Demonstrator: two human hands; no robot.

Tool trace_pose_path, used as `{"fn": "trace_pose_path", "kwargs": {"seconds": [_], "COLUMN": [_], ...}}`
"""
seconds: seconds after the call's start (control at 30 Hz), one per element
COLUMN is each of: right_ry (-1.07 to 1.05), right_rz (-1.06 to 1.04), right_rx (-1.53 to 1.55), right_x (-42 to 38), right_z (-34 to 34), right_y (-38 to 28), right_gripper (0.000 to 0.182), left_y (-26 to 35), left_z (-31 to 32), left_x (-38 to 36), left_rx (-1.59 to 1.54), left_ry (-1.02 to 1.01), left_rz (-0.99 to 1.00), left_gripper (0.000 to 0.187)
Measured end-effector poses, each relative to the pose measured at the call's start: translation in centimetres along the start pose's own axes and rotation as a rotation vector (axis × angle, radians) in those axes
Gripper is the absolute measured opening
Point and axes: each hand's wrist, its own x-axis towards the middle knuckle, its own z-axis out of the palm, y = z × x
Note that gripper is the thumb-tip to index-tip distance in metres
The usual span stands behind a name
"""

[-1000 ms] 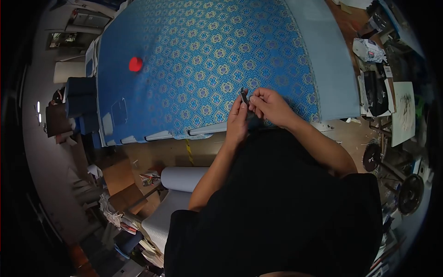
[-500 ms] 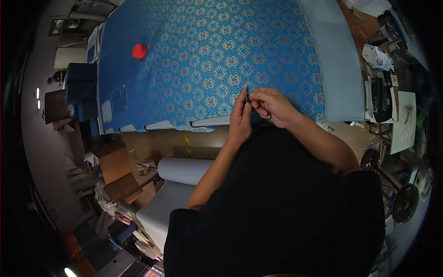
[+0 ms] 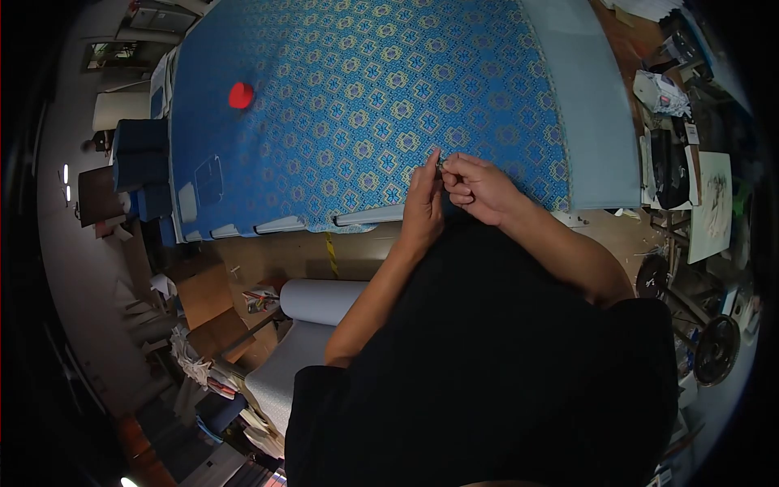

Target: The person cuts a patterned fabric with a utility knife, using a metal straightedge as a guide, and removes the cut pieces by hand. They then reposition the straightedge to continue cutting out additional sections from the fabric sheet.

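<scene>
Small dark object [image 3: 439, 165] pinched between left hand [image 3: 423, 203] and right hand [image 3: 479, 188], above patterned fabric [image 3: 357, 105]; handling looks unfinished.

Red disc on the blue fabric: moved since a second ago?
No. The red disc keeps its spot on the blue patterned fabric, near the left edge; small frame shifts come from the head camera.

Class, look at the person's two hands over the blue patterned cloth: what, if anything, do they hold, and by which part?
A small dark object, pinched between the fingertips of the left hand and right hand. Too small to tell which part.
</scene>
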Motion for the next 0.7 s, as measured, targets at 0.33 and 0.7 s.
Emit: {"fn": "trace_pose_path", "kwargs": {"seconds": [0.33,0.7], "right_ry": [0.081,0.403], "right_rz": [-0.48,-0.404], "right_rx": [-1.029,-1.679], "right_x": [2.2,0.6], "right_z": [-4.3,-5.8], "right_y": [0.5,-1.5], "right_gripper": [0.018,0.022], "left_y": [-1.7,-2.7], "left_z": [1.0,0.4], "left_x": [-0.8,-1.5], "left_rx": [-0.055,-0.808], "left_ry": [-0.047,-0.033], "left_rz": [-0.159,-0.572], "left_gripper": [0.055,0.035]}}
